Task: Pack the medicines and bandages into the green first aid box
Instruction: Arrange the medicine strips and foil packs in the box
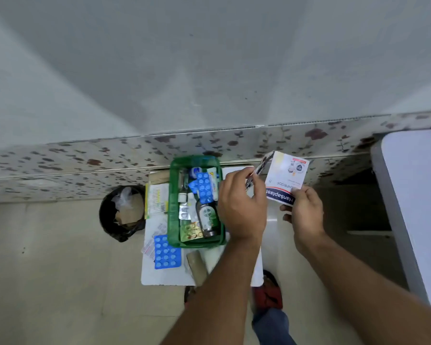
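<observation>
The green first aid box [172, 195] stands open on a small white table [164, 276]. Inside it lie a blue blister strip [204, 188], a dark antiseptic bottle [206, 217], tubes and sachets. My right hand [305, 212] grips the lower end of a white Hansaplast bandage box [285, 176], held up to the right of the green box. My left hand [241, 207] pinches the open flap [255, 174] of that bandage box. Another blue blister strip [166, 252] and a brown bandage roll [197, 266] lie on the table in front of the green box.
A black bin [122, 212] with paper and plastic stands left of the table. Leaflets and a flat carton [157, 199] lie left of the green box. A white tabletop [418, 195] fills the right edge. A flower-patterned wall band [85, 160] runs behind.
</observation>
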